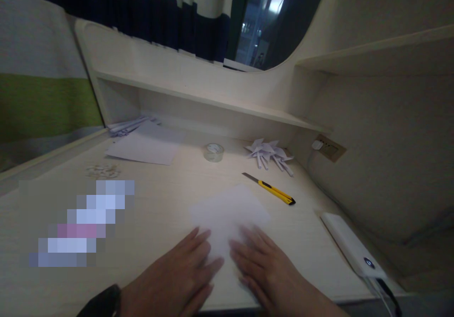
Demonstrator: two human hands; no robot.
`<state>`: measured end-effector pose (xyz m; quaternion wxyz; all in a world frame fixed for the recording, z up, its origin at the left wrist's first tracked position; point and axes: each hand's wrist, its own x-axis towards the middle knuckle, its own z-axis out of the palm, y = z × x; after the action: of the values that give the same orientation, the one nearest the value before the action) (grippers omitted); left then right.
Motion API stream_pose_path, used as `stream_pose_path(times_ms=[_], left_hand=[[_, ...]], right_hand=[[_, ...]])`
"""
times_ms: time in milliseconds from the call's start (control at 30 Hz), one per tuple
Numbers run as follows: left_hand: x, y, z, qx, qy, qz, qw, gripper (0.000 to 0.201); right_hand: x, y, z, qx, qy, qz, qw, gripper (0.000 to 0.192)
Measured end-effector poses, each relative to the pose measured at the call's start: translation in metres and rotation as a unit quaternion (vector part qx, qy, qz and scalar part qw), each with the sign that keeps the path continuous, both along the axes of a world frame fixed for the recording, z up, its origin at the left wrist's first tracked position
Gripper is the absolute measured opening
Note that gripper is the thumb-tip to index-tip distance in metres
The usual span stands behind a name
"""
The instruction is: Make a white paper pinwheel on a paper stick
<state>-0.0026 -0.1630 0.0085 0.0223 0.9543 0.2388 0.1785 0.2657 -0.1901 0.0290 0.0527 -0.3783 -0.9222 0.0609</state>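
Both hands lie flat at the near edge of the pale wooden desk (152,213), fingers spread and holding nothing: the left hand (177,274) and right hand (262,269) press on the near part of a white paper sheet (229,215). Beyond lies a yellow utility knife (271,189), then a clear tape roll (213,152) and folded white paper pieces (269,154).

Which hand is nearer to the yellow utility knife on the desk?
The right hand. It rests on the white paper, below and a little left of the yellow utility knife. The left hand lies farther left, on the paper's other side.
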Motion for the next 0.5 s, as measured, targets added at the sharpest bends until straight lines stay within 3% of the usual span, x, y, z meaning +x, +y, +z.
stream_pose_path(times_ms=[333, 500], left_hand=[[0.003, 0.001, 0.012, -0.006, -0.020, -0.020, 1.000, 0.040], [0.003, 0.001, 0.014, -0.006, -0.020, -0.029, 0.999, 0.042]], right_hand=[[0.013, 0.007, -0.005, 0.092, -0.068, -0.034, 0.993, 0.045], [0.036, 0.018, -0.012, 0.143, -0.086, -0.095, 0.981, 0.042]])
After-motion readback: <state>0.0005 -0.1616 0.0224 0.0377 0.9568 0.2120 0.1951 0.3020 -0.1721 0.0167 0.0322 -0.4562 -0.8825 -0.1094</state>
